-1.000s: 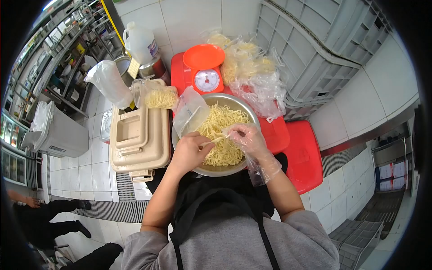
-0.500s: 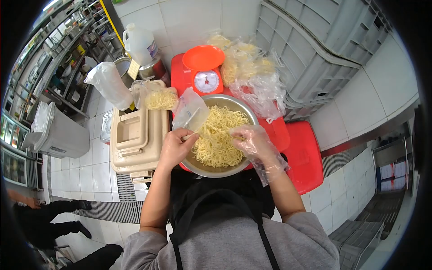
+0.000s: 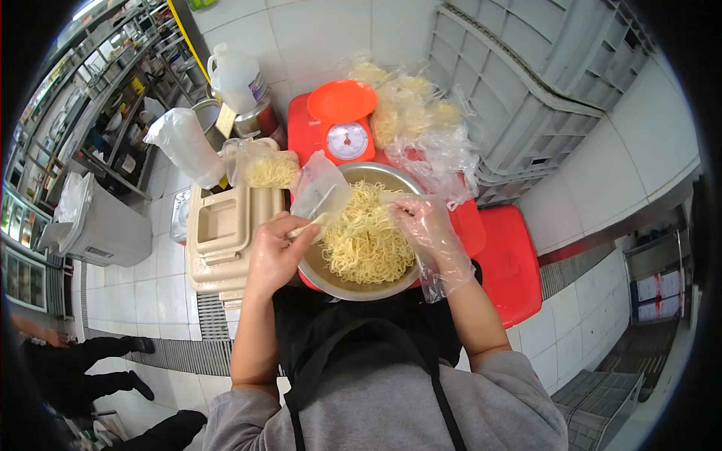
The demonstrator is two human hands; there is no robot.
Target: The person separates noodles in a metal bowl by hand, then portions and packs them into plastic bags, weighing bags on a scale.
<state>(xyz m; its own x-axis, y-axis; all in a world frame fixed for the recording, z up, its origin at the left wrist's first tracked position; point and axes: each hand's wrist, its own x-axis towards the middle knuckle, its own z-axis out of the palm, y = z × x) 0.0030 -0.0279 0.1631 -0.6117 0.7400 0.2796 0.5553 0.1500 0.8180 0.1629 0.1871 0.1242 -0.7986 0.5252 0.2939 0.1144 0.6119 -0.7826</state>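
Observation:
A wide steel bowl [image 3: 320, 279] in front of me holds a heap of yellow noodles [image 3: 368, 248]. My left hand [image 3: 280, 244], bare, is closed on the gathered edge of a clear plastic bag [image 3: 320, 188] that hangs over the bowl's left rim. Over the bowl's right side is my right hand [image 3: 421, 225], in a loose clear plastic glove [image 3: 444, 259]. Its fingers are curled together beside the noodles, and what they hold, if anything, I cannot make out.
An orange kitchen scale [image 3: 346, 135] stands behind the bowl, beside bagged noodles [image 3: 417, 105]. To the left are a beige lidded container [image 3: 218, 259] and another noodle bag [image 3: 271, 169]. Grey crates [image 3: 519, 98] rise at the right. A person's legs [image 3: 98, 361] show lower left.
My left hand has moved slightly left, turning more of its back to view. The right hand has risen a little toward the bowl's upper right rim.

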